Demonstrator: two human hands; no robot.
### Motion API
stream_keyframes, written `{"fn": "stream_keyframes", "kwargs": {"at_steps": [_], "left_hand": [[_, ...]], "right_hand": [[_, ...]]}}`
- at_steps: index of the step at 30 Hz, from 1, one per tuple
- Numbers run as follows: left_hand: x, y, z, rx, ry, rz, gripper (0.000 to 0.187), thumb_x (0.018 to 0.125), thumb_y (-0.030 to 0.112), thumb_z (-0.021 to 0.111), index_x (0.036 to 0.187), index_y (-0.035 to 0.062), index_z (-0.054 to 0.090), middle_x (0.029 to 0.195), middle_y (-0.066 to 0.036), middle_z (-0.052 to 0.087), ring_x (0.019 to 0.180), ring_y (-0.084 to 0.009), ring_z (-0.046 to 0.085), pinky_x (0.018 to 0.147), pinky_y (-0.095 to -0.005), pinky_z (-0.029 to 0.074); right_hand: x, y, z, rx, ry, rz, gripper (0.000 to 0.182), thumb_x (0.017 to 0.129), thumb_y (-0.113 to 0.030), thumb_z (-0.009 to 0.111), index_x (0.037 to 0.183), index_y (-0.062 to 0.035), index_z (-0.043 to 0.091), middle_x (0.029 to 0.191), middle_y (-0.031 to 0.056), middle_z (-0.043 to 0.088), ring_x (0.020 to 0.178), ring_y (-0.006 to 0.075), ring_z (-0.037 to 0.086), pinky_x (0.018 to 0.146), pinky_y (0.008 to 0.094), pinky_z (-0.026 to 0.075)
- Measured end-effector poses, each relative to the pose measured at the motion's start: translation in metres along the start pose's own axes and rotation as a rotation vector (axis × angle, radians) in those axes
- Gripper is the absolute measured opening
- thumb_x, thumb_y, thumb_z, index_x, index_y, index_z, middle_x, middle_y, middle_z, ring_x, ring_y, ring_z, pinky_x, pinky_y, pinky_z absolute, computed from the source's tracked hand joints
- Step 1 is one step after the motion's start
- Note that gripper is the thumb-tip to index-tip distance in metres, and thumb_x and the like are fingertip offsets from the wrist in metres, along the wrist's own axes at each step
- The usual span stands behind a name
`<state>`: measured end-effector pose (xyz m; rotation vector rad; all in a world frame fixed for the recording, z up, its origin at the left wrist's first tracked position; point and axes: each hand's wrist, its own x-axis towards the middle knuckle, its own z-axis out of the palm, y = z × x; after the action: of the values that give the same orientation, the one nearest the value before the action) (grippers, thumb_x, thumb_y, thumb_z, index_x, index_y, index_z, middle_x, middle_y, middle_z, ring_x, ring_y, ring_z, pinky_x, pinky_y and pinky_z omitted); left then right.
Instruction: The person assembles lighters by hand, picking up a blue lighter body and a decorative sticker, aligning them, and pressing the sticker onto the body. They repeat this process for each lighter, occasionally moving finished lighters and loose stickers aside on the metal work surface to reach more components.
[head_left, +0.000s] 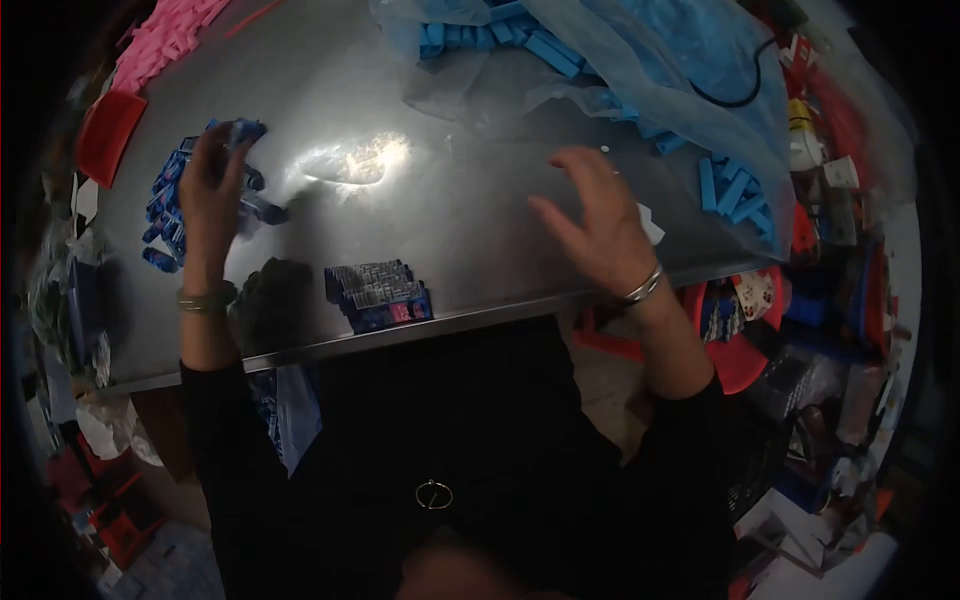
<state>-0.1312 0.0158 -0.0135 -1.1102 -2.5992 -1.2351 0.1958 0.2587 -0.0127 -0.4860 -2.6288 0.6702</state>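
Observation:
My left hand (211,190), wearing a green bangle, is over a loose pile of small dark-blue printed packets (165,205) on the left of the metal table. Its fingers are curled, with a small blue packet (250,130) at the fingertips; the grip is partly hidden. My right hand (600,220), with a silver bangle, hovers above the table's right side. Its thumb and fingers are apart and nothing is between them. Near the front edge lies a neat row of blue packets (380,295), stacked overlapping with their silvery edges up.
Light-blue blocks (735,190) spill from a clear plastic bag (660,60) at the back right. Pink pieces (170,40) and a red scoop-like tray (110,135) sit at the far left. The metal table (460,210) has a straight front edge close to my body.

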Motion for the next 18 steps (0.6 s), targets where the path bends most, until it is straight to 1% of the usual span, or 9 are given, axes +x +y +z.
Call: {"fn": "stream_keyframes", "kwargs": {"at_steps": [1,2,4,5,7,9,10,14,18], "left_hand": [[0.008,-0.004,-0.012,0.304,0.111,0.092,0.031,0.088,0.017,0.065,0.115,0.0025,0.058,0.098,-0.011,0.063,0.081,-0.0189,0.062,0.074,-0.0299,0.049],[0.011,-0.006,-0.019,0.294,0.109,0.096,0.031,0.088,0.017,0.065,0.115,0.0025,0.058,0.098,-0.011,0.063,0.081,-0.0189,0.062,0.074,-0.0299,0.049],[0.008,-0.006,-0.029,0.779,0.241,0.450,0.028,0.083,0.011,0.068,0.110,0.0038,0.061,0.099,-0.012,0.062,0.089,-0.0223,0.061,0.080,-0.0332,0.049],[-0.001,-0.002,-0.026,0.776,0.240,0.450,0.028,0.083,0.011,0.068,0.110,0.0038,0.061,0.099,-0.012,0.062,0.089,-0.0223,0.061,0.080,-0.0332,0.049],[-0.032,0.015,-0.013,0.110,-0.082,0.110,0.025,0.079,0.007,0.071,0.102,0.0036,0.062,0.100,-0.010,0.062,0.093,-0.0246,0.059,0.081,-0.0353,0.048],[-0.062,0.036,-0.001,-0.020,-0.365,0.110,0.025,0.074,0.006,0.074,0.096,0.0041,0.062,0.097,-0.011,0.061,0.092,-0.0274,0.058,0.081,-0.0368,0.046],[-0.077,0.053,0.005,0.029,-0.407,0.177,0.025,0.072,0.006,0.075,0.094,0.0045,0.062,0.094,-0.011,0.060,0.088,-0.0277,0.057,0.079,-0.0373,0.046],[-0.111,0.073,0.024,0.141,-0.490,0.375,0.023,0.067,0.006,0.075,0.086,0.0055,0.062,0.084,-0.009,0.057,0.081,-0.0268,0.056,0.075,-0.0371,0.045],[-0.123,0.056,0.033,0.034,-0.507,0.263,0.018,0.067,0.006,0.075,0.080,0.0057,0.062,0.081,-0.008,0.056,0.080,-0.0267,0.056,0.073,-0.0370,0.044]], "right_hand": [[-0.003,0.021,-0.011,-0.028,0.010,0.083,0.035,0.081,-0.018,0.067,0.108,0.0003,0.054,0.109,0.0183,0.056,0.100,0.0369,0.055,0.085,0.0416,0.046],[-0.006,0.040,-0.022,-0.138,0.064,0.139,0.032,0.082,-0.017,0.065,0.106,-0.0001,0.055,0.106,0.0183,0.058,0.097,0.0371,0.057,0.083,0.0418,0.047],[-0.014,0.083,-0.041,-0.353,0.150,0.262,0.028,0.084,-0.017,0.063,0.106,-0.0012,0.057,0.104,0.0182,0.060,0.092,0.0345,0.060,0.078,0.0408,0.049],[-0.020,0.106,-0.049,-0.458,0.180,0.327,0.028,0.085,-0.017,0.063,0.108,-0.0018,0.058,0.104,0.0180,0.061,0.088,0.0318,0.062,0.076,0.0396,0.050],[-0.033,0.147,-0.063,-0.743,0.213,0.354,0.029,0.082,-0.019,0.064,0.104,-0.0023,0.058,0.099,0.0204,0.063,0.085,0.0347,0.064,0.075,0.0441,0.050],[-0.038,0.154,-0.070,-0.793,0.133,0.477,0.029,0.080,-0.020,0.065,0.101,-0.0019,0.056,0.096,0.0206,0.064,0.085,0.0377,0.063,0.075,0.0455,0.050],[-0.040,0.156,-0.073,-0.845,0.056,0.600,0.030,0.077,-0.020,0.066,0.098,-0.0015,0.055,0.092,0.0208,0.064,0.085,0.0406,0.062,0.076,0.0469,0.050],[-0.058,0.182,-0.063,-0.943,0.036,0.554,0.034,0.074,-0.020,0.068,0.099,-0.0022,0.053,0.086,0.0196,0.066,0.080,0.0420,0.062,0.075,0.0491,0.050],[-0.068,0.193,-0.057,-0.851,0.173,0.474,0.037,0.074,-0.016,0.066,0.104,0.0000,0.052,0.094,0.0226,0.065,0.086,0.0419,0.062,0.076,0.0486,0.050]]}}
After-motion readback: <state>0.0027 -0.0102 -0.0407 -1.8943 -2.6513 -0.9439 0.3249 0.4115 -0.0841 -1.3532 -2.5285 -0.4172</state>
